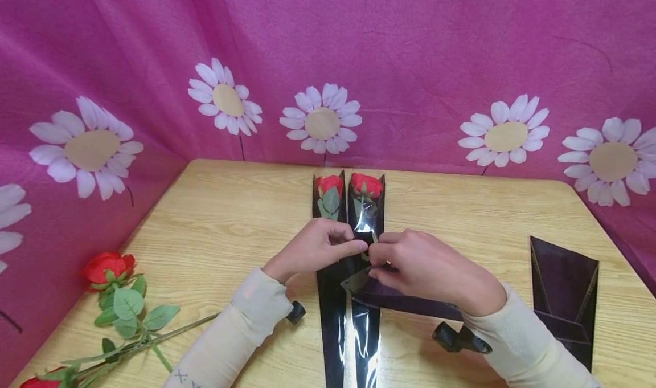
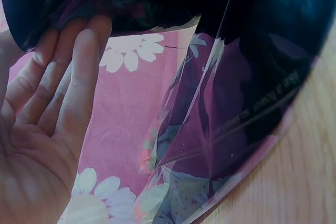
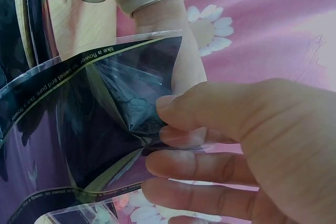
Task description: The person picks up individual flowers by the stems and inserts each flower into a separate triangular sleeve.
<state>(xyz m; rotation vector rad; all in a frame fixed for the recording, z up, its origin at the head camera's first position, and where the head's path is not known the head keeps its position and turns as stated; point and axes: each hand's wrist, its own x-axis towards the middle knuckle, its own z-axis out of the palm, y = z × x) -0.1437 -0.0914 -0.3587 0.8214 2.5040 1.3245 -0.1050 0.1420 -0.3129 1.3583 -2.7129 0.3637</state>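
Note:
My right hand [image 1: 420, 262] pinches the clear edge of a black plastic flower sleeve [image 3: 115, 114] between thumb and forefinger. Gold lettering runs along the sleeve's borders. Opposite it, my left hand [image 1: 318, 245] grips the same sleeve, the fingers [image 2: 79, 66] against its edge and the thumb partly hidden behind the film. The held sleeve is lifted over two dark wrapped roses lying side by side. Of these, the left red rose [image 1: 329, 186] and the right red rose [image 1: 367, 185] show at the far ends of their wrappers.
Loose long-stemmed red roses [image 1: 107, 269] with green leaves lie at the table's left. Another black sleeve [image 1: 564, 285] lies flat at the right. The wooden table [image 1: 241, 205] is backed by a pink cloth [image 1: 410, 46] printed with white daisies.

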